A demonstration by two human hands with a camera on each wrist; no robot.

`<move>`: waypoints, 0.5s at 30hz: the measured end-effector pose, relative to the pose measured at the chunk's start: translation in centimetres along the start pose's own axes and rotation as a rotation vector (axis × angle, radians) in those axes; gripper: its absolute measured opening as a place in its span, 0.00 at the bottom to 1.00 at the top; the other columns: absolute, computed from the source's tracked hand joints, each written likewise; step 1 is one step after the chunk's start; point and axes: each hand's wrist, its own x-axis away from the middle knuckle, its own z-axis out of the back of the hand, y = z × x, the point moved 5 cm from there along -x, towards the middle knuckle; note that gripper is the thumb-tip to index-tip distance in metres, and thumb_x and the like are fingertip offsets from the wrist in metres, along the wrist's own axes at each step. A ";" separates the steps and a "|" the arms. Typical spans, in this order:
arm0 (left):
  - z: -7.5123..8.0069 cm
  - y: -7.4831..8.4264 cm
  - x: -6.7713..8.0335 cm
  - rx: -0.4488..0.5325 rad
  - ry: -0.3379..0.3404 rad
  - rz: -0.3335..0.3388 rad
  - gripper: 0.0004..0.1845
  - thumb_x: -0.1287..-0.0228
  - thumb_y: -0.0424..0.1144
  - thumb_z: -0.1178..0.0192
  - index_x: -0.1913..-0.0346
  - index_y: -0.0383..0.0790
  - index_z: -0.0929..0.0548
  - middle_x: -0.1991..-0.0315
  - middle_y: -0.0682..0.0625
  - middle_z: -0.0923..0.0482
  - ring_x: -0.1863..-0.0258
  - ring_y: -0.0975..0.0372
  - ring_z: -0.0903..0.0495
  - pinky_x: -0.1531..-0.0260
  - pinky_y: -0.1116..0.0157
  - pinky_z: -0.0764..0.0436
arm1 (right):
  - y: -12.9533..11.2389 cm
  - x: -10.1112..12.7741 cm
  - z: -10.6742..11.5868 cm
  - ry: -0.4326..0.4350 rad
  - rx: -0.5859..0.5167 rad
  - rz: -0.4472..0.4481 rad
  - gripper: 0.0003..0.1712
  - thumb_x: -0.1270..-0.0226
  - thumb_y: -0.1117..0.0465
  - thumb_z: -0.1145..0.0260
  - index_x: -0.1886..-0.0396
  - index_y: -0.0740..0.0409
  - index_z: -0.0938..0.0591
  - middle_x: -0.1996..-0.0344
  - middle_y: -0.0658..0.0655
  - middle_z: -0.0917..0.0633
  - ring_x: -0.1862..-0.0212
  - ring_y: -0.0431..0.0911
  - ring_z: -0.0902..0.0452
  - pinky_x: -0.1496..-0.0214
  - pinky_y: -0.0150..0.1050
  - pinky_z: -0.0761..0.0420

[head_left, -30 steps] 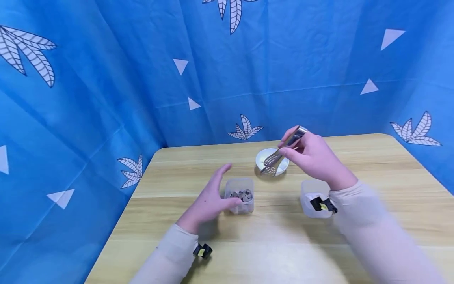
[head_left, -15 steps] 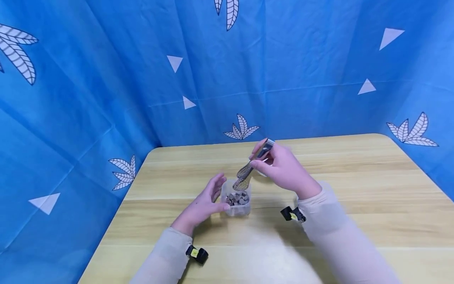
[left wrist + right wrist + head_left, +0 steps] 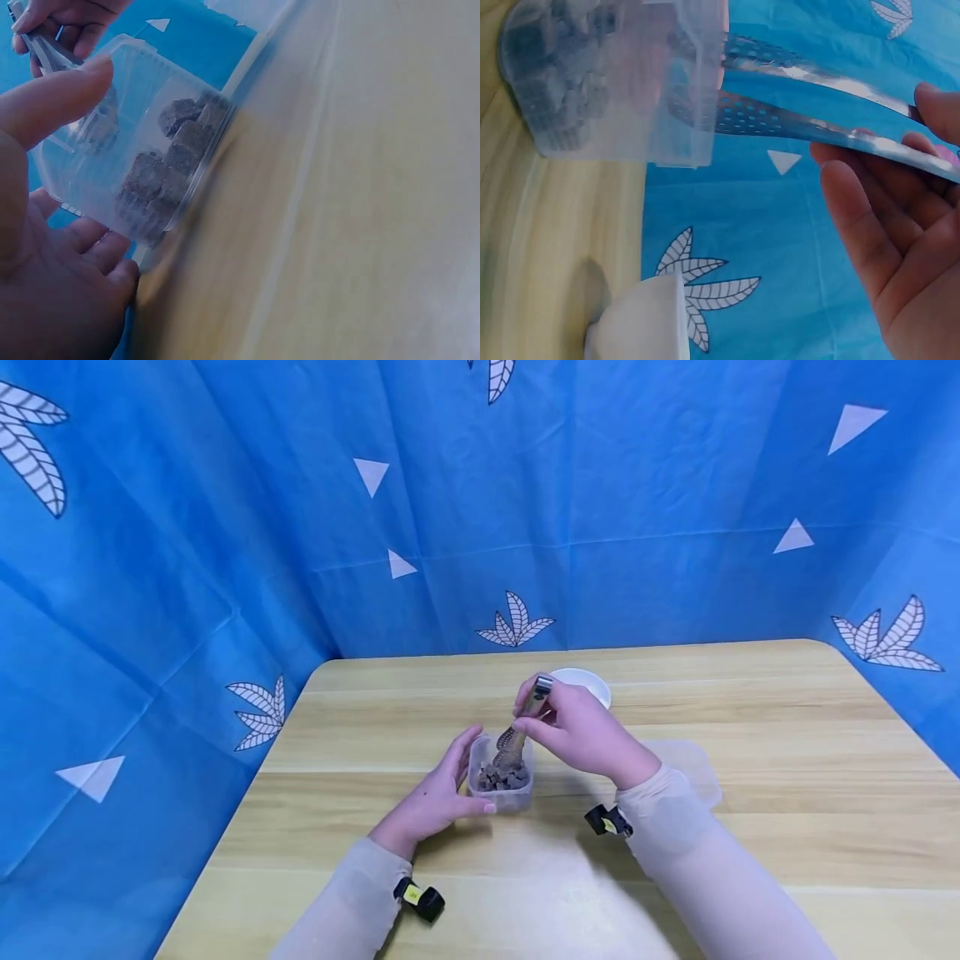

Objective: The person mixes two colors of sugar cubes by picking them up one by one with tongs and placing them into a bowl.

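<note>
Gripping metal tongs [image 3: 520, 727], the right hand [image 3: 577, 731] is seen above a clear plastic tub [image 3: 502, 777] of brown cubes [image 3: 501, 774]. Tongs are tilted steeply, tips down in the tub, handle up and away. The tub is cupped by the left hand [image 3: 435, 797], mid-table [image 3: 750, 827]; white bowl [image 3: 588, 683] behind.

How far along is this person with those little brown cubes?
Early, it seems. The white bowl looks empty from here, so nothing appears moved. In hand: the left hand steadies the clear tub of brown cubes, while the right hand dips metal tongs into it. Left: gripping a cube and lifting it out.
</note>
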 end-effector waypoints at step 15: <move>-0.2 -1.0 -0.6 -0.056 0.002 -0.018 0.57 0.46 0.41 0.22 0.19 0.56 0.50 0.25 0.56 0.40 0.26 0.60 0.39 0.26 0.51 0.45 | 1.3 0.3 -2.0 -0.150 0.013 -0.006 0.08 0.29 0.58 0.31 0.54 0.49 0.21 0.65 0.45 0.14 0.62 0.40 0.16 0.62 0.40 0.16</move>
